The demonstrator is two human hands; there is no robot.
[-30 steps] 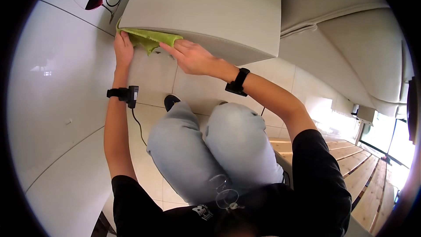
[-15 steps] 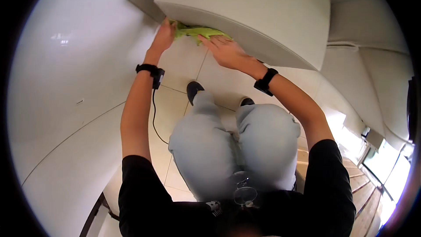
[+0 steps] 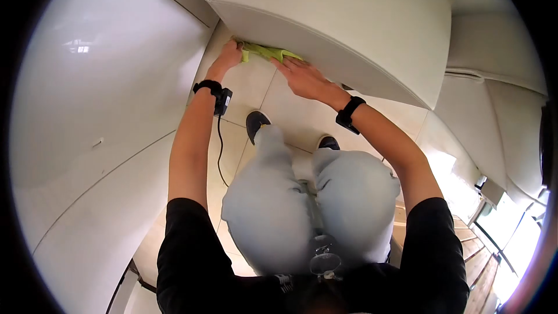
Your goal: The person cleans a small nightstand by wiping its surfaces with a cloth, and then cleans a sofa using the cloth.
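A yellow-green cloth [image 3: 263, 51] is stretched along the lower edge of a cream upholstered seat [image 3: 337, 9], close to the tiled floor. My left hand [image 3: 230, 56] is closed around the cloth's left end, with a short piece hanging below the fingers. At the other end, my right hand [image 3: 303, 79] has its fingers on the cloth against the seat's side, the thumb pointing left beneath it. Its fingertips are partly hidden by the cloth and the seat's edge.
A glossy white panel [image 3: 99, 99] rises at the left. My shoes [image 3: 257, 125] stand on the floor tiles below the seat. From my left wristband a black cable [image 3: 221, 157] hangs down. More cream upholstery [image 3: 471, 104] lies at the right, near wooden slats [image 3: 479, 267].
The cloth and both hands appear slightly lower in view, and the left hand has shifted a little right. The cloth looks narrower and more taut. Both hands stay on it.
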